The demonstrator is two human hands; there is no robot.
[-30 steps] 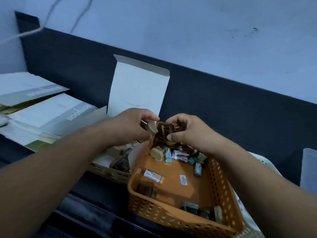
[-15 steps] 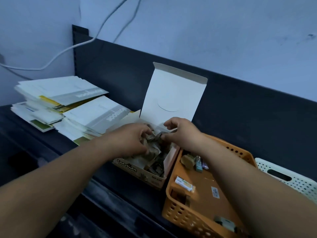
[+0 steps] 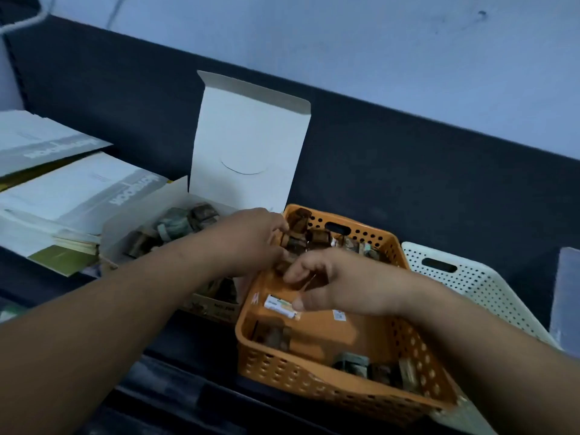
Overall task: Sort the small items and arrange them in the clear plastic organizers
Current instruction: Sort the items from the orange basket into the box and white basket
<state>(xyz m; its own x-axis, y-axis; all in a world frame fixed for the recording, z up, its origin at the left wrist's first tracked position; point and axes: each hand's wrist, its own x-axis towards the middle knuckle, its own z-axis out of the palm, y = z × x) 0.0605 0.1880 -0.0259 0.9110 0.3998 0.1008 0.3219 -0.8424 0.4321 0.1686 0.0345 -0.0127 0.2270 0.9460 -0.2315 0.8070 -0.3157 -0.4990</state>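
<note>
Reaching over the basket [image 3: 317, 383], the left hand [image 3: 251, 243] curls its fingers round small items [image 3: 296, 243] at the far end; the right hand [image 3: 342, 287] hovers just beside, fingers bent, whether holding anything I cannot tell; others lie in the open box [image 3: 251, 136] at left.

orange basket [image 3: 329, 339] middle bare, small items [image 3: 351, 365] crowding ends, box flap [image 3: 251, 139] behind
</note>
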